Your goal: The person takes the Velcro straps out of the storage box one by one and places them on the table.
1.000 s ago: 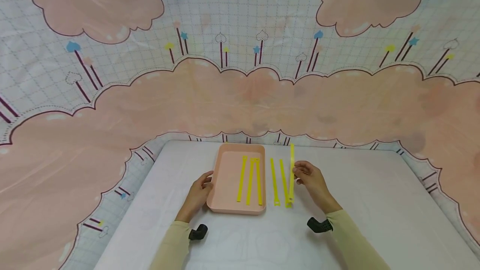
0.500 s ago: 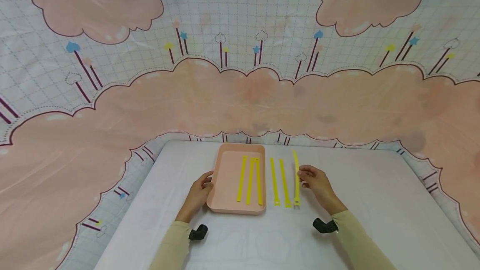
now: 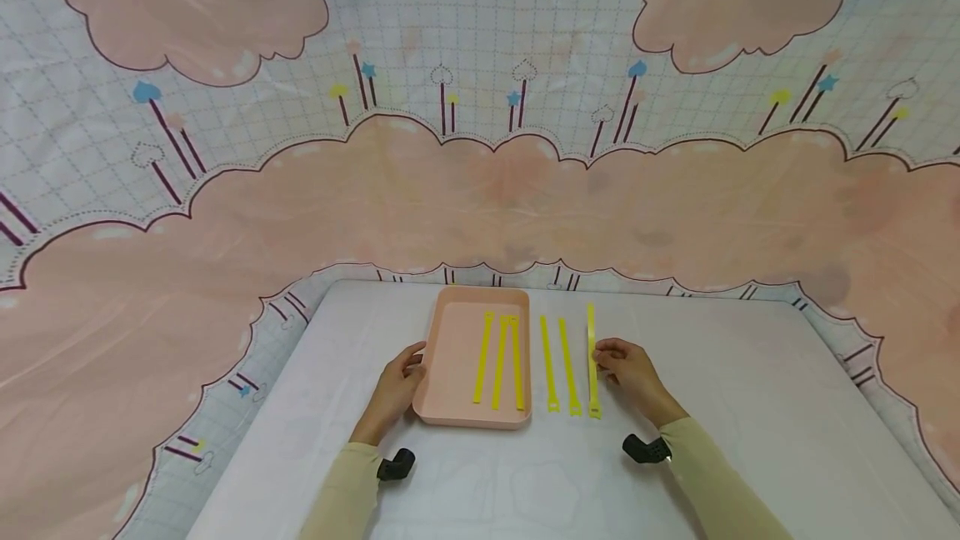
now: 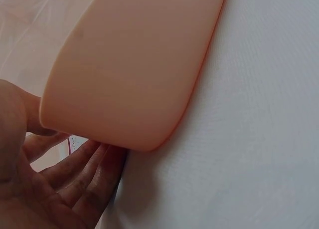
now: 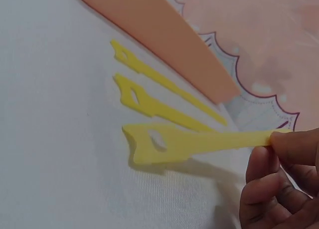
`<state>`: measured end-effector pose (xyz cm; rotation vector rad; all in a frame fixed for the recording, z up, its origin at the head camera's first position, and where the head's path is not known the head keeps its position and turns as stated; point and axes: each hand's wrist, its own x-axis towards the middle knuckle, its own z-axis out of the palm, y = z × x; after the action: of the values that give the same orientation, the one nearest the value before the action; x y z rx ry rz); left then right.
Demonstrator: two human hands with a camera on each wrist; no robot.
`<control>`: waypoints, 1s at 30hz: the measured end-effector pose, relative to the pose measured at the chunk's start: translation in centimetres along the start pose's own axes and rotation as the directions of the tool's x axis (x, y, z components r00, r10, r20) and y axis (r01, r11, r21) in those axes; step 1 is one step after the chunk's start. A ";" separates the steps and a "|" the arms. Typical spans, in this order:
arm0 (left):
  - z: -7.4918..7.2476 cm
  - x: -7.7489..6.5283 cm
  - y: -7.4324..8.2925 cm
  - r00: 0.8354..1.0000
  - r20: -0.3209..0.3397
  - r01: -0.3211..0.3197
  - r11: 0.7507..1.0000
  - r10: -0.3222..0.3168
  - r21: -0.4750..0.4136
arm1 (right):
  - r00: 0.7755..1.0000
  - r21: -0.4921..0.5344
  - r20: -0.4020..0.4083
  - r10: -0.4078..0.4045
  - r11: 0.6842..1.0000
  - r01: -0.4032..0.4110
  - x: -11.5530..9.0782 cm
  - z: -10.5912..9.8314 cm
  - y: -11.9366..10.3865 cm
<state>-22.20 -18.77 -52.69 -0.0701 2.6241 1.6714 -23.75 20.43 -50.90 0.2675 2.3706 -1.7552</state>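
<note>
My left hand [image 3: 397, 386] holds the pink tray [image 3: 450, 415] by its left side. In the left wrist view its thumb is at the rim and the other fingers [image 4: 79, 174] meet the lower edge. My right hand [image 3: 626, 369] pinches a yellow hook-and-loop cable tie [image 5: 174, 143] between thumb and curled fingers. This cable tie lies lengthwise away from me, its wide slotted head toward me, casting a shadow on the table. Left of it, two more yellow cable ties [image 3: 550, 365] [image 3: 570, 369] lie side by side on the table, heads toward me.
Three yellow cable ties [image 3: 483, 361] lie in the right half of the tray. A white cloth covers the table [image 3: 750, 407]. Behind stands a patterned backdrop [image 3: 480, 198] with clouds. A black device [image 3: 647, 449] is strapped on each wrist.
My right hand has moved right and toward me with the cable tie, from over the neighbouring tie to a spot right of it. The left hand and tray have stayed in place.
</note>
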 end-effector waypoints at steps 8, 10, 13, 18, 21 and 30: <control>-0.1 -0.1 0.2 1.000 0.005 0.005 1.000 -0.005 -0.017 | 1.000 -0.054 0.007 0.004 0.999 -0.004 1.0 -0.1 0.7; -0.1 -0.1 0.2 1.000 0.005 -0.005 1.000 0.005 -0.013 | 1.000 -0.072 0.013 0.004 0.997 -0.003 1.1 0.0 0.8; -0.1 -0.2 0.3 1.000 0.006 -0.007 1.000 0.007 -0.014 | 1.000 -0.085 0.003 0.015 0.996 -0.015 1.3 0.1 0.9; -0.1 -0.1 0.2 1.000 0.011 -0.008 1.000 0.008 -0.011 | 1.000 -0.109 -0.015 0.004 0.994 -0.006 1.5 0.2 1.3; -0.1 0.0 0.1 1.000 0.008 -0.004 1.000 0.004 -0.013 | 1.000 -0.128 -0.022 -0.008 0.992 0.005 1.7 0.3 1.4; 0.0 -0.1 0.3 1.000 -0.005 0.006 1.000 -0.006 0.004 | 0.999 -0.151 -0.045 -0.004 0.988 -0.003 1.6 0.5 1.4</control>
<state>-22.08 -18.67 -52.44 -0.0823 2.6286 1.6660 -24.94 20.46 -52.72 0.2873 2.5191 -1.5744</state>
